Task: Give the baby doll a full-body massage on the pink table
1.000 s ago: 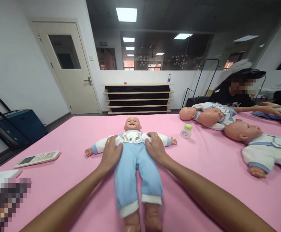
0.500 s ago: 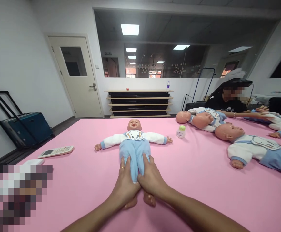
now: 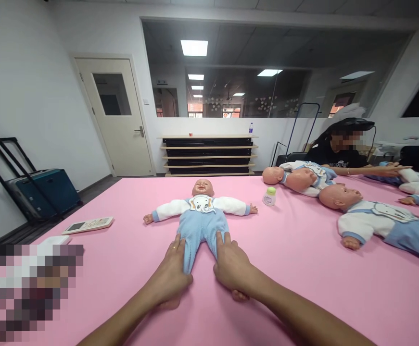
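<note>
A baby doll (image 3: 202,223) lies on its back on the pink tabletop, head away from me and arms spread wide. It wears a white and blue outfit with an elephant face on the bib. The legs are apart. My left hand (image 3: 173,269) wraps round the lower part of the leg on the left, thumb at the inner side and fingers along the outside. Round the other leg is my right hand (image 3: 233,264), its fingers lying along the blue cloth. Both doll feet show partly below my hands.
A small bottle with a green cap (image 3: 269,197) stands right of the doll. Several more dolls (image 3: 361,211) lie at the right, near a seated person (image 3: 339,149). At the left are a remote control (image 3: 88,225) and a blurred-out patch.
My hands have moved apart, and the doll's legs have spread with them. Earlier the legs were close together and my thumbs nearly met between them.
</note>
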The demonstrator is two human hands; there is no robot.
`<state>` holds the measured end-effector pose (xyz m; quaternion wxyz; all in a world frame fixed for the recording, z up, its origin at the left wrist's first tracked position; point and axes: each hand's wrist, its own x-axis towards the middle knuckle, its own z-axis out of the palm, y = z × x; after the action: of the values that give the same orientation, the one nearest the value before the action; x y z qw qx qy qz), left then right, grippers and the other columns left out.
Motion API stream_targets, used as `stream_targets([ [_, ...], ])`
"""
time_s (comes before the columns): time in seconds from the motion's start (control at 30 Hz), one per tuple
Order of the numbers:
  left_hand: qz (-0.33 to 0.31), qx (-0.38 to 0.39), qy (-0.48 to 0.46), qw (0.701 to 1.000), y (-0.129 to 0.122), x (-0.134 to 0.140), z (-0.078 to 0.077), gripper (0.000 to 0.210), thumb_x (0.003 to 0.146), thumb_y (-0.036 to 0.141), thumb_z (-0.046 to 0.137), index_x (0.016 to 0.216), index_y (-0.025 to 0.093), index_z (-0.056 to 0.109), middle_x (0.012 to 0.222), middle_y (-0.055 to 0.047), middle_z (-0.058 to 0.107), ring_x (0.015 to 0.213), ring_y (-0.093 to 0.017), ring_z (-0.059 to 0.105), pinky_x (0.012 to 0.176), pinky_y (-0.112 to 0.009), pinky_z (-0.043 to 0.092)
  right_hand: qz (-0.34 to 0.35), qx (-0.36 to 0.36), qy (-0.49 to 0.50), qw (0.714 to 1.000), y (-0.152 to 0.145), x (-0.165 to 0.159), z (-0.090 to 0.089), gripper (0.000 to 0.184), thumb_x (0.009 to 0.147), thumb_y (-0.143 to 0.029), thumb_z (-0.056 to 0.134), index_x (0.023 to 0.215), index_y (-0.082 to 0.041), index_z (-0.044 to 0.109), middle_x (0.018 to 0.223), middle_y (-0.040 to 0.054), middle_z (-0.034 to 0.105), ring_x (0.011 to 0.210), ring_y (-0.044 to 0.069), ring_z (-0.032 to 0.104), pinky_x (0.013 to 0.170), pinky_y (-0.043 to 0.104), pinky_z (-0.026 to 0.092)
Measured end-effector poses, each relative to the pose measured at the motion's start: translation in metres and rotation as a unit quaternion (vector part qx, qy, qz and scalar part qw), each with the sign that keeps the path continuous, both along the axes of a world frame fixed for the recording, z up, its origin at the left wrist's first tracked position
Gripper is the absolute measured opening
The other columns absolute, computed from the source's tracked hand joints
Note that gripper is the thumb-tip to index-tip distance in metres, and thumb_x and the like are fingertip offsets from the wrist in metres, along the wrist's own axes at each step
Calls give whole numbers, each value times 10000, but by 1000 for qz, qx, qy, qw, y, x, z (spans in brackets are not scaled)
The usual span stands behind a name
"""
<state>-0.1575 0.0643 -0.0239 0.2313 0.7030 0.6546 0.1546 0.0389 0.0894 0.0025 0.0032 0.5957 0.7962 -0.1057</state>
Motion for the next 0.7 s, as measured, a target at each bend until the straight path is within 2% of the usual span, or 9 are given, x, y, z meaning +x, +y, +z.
stream_targets([
  [0.13, -7, 7, -8, 1000, 0, -4, -7, 992, 698, 202, 538, 1572, 87, 85, 1642, -110, -89, 1520, -320, 19, 1230, -448, 178, -3, -2, 50, 999, 4, 9, -8, 893, 787, -273, 524, 1577, -112, 139, 1464, 236, 354, 1111, 364, 549, 840, 432, 483],
  [0.23, -3, 25, 3, 1000, -3, -5, -6, 935, 762, 269, 530, 1574, 97, 101, 1649, -118, -32, 1521, -317, 26, 1228, -465, 178, 10, -20, 101, 995, 3, 22, -2, 890, 832, -471, 538, 1573, -147, 166, 1458, 238, 366, 1101, 363, 564, 833, 439, 476],
  [0.3, 9, 59, 5, 998, -2, -1, 2, 889, 809, 354, 529, 1572, 109, 144, 1650, -123, 32, 1521, -323, 47, 1226, -489, 171, 30, -9, 153, 988, 6, 35, 3, 804, 845, -539, 535, 1524, -173, 306, 1389, 206, 462, 1094, 335, 577, 858, 428, 471],
  [0.4, 15, 114, -54, 992, 10, 15, 26, 829, 863, 475, 513, 1565, 162, 202, 1643, -102, 137, 1518, -312, 106, 1225, -500, 168, 29, 91, 220, 971, 29, 64, 2, 580, 899, -477, 496, 1399, -183, 481, 1314, 156, 556, 1170, 294, 555, 984, 423, 435],
  [0.5, -29, 127, -204, 970, 45, 55, 55, 743, 890, 509, 505, 1534, 206, 291, 1605, -91, 274, 1474, -291, 268, 1194, -455, 259, -10, 217, 243, 945, 80, 106, -13, 503, 913, -398, 466, 1339, -139, 529, 1319, 157, 570, 1237, 283, 523, 1078, 438, 391],
  [0.57, -64, 116, -326, 936, 81, 93, 70, 677, 881, 492, 538, 1468, 183, 400, 1540, -124, 386, 1384, -282, 415, 1124, -407, 363, -30, 301, 242, 922, 123, 140, -22, 451, 892, -354, 470, 1262, -116, 572, 1248, 169, 604, 1180, 289, 552, 1062, 449, 413],
  [0.63, -75, 85, -425, 898, 122, 137, 77, 542, 865, 460, 570, 1311, 153, 546, 1394, -149, 535, 1267, -265, 523, 1055, -373, 418, -53, 378, 219, 898, 167, 176, -26, 482, 864, -340, 496, 1283, -109, 549, 1283, 189, 575, 1234, 313, 506, 1082, 484, 386],
  [0.7, -61, 0, -518, 853, 164, 181, 74, 379, 885, 431, 523, 1077, 120, 622, 1156, -162, 640, 1047, -238, 628, 914, -354, 494, -92, 414, 190, 885, 208, 209, -27, 561, 826, -340, 531, 1333, -103, 500, 1338, 208, 525, 1269, 334, 465, 1088, 510, 359],
])
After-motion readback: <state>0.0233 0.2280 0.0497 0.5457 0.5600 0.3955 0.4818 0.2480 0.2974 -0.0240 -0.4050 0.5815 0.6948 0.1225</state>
